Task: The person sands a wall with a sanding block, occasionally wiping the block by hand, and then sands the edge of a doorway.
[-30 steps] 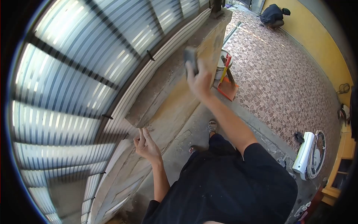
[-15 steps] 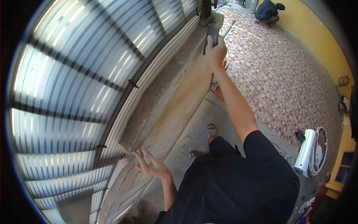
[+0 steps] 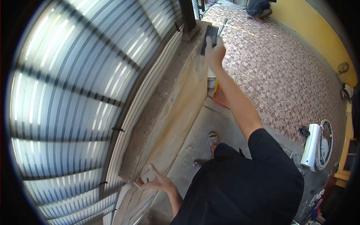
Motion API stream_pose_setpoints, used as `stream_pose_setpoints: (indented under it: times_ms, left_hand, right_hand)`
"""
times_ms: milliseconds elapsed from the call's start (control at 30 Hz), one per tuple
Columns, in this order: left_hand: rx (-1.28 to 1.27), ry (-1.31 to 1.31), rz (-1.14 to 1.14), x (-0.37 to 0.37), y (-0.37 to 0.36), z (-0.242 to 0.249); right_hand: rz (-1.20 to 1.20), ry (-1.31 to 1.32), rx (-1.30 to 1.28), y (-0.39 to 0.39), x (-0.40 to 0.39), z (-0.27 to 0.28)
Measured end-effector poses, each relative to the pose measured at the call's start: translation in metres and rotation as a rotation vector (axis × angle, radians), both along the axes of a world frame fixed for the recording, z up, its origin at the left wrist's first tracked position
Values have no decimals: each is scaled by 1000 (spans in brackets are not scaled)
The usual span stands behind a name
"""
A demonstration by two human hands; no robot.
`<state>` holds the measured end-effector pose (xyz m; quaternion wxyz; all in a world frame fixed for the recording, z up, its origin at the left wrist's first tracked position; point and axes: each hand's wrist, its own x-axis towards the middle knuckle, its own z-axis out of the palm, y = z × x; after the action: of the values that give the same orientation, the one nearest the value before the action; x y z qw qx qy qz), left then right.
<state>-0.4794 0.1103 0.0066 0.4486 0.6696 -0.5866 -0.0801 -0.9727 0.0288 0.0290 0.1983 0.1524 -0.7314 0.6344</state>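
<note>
A dark, flat rectangular block (image 3: 209, 39), like a sanding block, is gripped in my right hand (image 3: 215, 54). It lies against the far upper end of a low plastered wall (image 3: 174, 112), whose face carries yellowish-brown patches. I cannot make out the block's underside. Down at the wall's near end, my left hand (image 3: 159, 182) is open, thumb and fingers spread, fingertips at the ledge's lower corner. It holds nothing. Along the top of the wall runs a rough, dusty ledge (image 3: 150, 116).
Corrugated translucent sheeting (image 3: 75, 97) rises on the left behind the ledge. Beside the wall's far end stand a white bucket (image 3: 212, 82) and a red tray (image 3: 220, 98). A white air-conditioner unit (image 3: 310, 144) and coiled hose lie at right. Another person (image 3: 258, 8) crouches by the yellow wall.
My left hand has spread wider, its thumb now raised away from the fingers. The right hand still grips the block at the wall's far end. The whole view has shifted slightly.
</note>
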Motion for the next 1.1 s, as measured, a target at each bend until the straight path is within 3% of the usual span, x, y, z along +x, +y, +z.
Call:
stream_pose_setpoints:
  times_ms: [67, 167, 367, 600, 667, 733, 867, 933, 1033, 1100]
  left_hand:
    - [3, -4, 38, -11, -4, -3]
    - [-13, -54, 127, -19, -14, -9]
    - [-47, -49, 174, -19, -21, -15]
    - [-72, -191, 257, -18, -26, -23]
    - [-66, -255, 274, -16, -21, -18]
    - [-74, -130, 182, -27, -23, -11]
    - [-174, -9, 186, -38, -22, -6]
    - [-164, 9, 171, -37, -23, -4]
    - [-241, 21, 114, -32, -24, -7]
    - [-188, 36, 176, -30, -22, -6]
  right_hand:
    - [62, 74, -20, 13, 49, -16]
    - [79, 53, 78, 16, 45, -28]
    - [5, -13, -17, -5, -61, -8]
    - [112, -32, -56, 6, 13, -36]
    - [0, -101, -21, -4, -29, -15]
    - [-18, -41, -43, -10, -52, 6]
    - [150, 189, -241, -1, 108, -40]
    - [369, 211, -184, 22, 187, -59]
    - [389, 106, -175, 14, 168, -44]
    - [359, 8, -161, 19, 164, -4]
